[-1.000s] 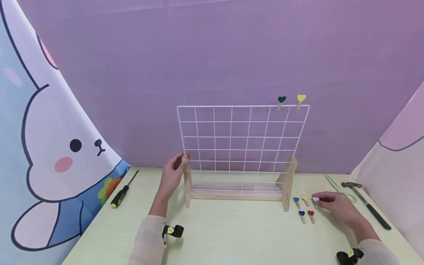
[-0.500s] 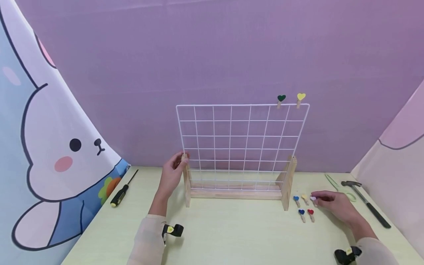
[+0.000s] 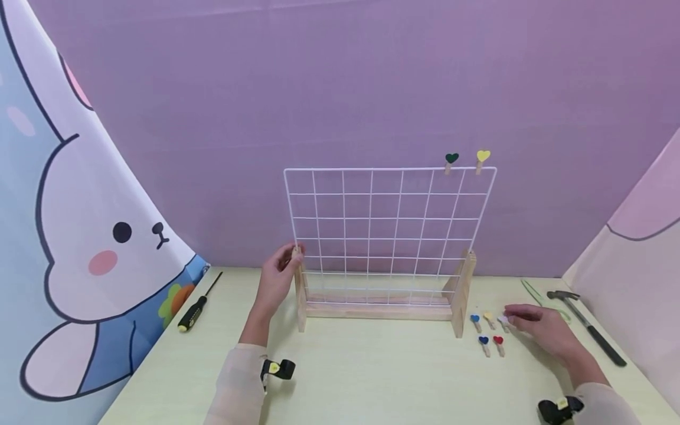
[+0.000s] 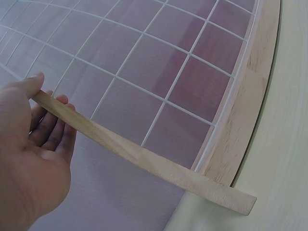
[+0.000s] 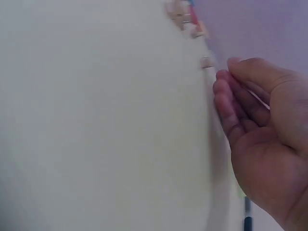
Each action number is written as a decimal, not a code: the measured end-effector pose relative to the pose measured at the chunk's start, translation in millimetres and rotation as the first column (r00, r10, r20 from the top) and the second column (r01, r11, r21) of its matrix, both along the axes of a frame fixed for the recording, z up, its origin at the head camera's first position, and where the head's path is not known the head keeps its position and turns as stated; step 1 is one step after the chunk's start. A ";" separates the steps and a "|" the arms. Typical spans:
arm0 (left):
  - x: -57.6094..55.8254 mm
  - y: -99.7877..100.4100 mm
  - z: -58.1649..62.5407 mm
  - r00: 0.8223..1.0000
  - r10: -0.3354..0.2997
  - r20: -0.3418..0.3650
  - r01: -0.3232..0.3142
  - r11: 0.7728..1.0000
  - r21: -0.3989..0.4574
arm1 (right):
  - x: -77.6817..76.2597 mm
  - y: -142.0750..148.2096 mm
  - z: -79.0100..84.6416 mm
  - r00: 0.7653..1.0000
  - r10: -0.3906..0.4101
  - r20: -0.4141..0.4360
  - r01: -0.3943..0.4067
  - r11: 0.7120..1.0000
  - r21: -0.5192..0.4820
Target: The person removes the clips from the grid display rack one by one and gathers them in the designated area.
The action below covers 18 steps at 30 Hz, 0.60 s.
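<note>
My left hand [image 3: 276, 276] grips the top of the left wooden upright [image 4: 130, 149] of a stand holding a white wire grid [image 3: 390, 218]. In the left wrist view, the thumb lies on one side of that upright and the fingers on the other. A dark green heart clothespin [image 3: 451, 159] and a yellow one [image 3: 483, 157] are clipped to the grid's top right edge. My right hand [image 3: 544, 330] hovers just beside a pale lilac heart clothespin [image 3: 503, 321] on the table, its fingers loosely bent and holding nothing. The right wrist view is blurred.
Light blue [image 3: 475, 319], pale yellow [image 3: 489, 319], dark blue [image 3: 484, 342] and red [image 3: 498, 342] heart clothespins lie close by. A hammer [image 3: 589, 330] and a green loop [image 3: 531, 290] sit farther right. At the left lies a screwdriver [image 3: 195, 311].
The lilac clothespin was shifted slightly left toward the others by my right hand, which has since let go and drawn back a little to the right. My left hand keeps its grip.
</note>
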<state>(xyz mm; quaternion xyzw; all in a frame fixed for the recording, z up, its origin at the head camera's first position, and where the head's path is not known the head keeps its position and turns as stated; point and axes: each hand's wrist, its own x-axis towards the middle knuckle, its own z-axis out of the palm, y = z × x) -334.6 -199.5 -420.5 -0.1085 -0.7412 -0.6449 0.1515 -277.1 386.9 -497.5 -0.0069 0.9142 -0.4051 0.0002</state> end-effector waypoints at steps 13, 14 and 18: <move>-1.7 -2.6 -1.9 1.000 0.012 -0.007 -0.012 1.000 0.000 | -2.8 -7.5 129.7 0.988 -0.003 -0.154 0.008 0.999 0.034; -1.8 -2.5 -2.2 1.000 0.010 -0.008 -0.010 1.000 0.000 | -2.6 -9.8 140.8 0.988 -0.005 -0.156 0.010 0.999 0.033; -2.0 -1.3 -2.7 1.000 0.001 -0.015 -0.001 1.000 0.002 | -2.3 -20.3 180.2 0.977 -0.009 -0.212 0.012 1.000 0.013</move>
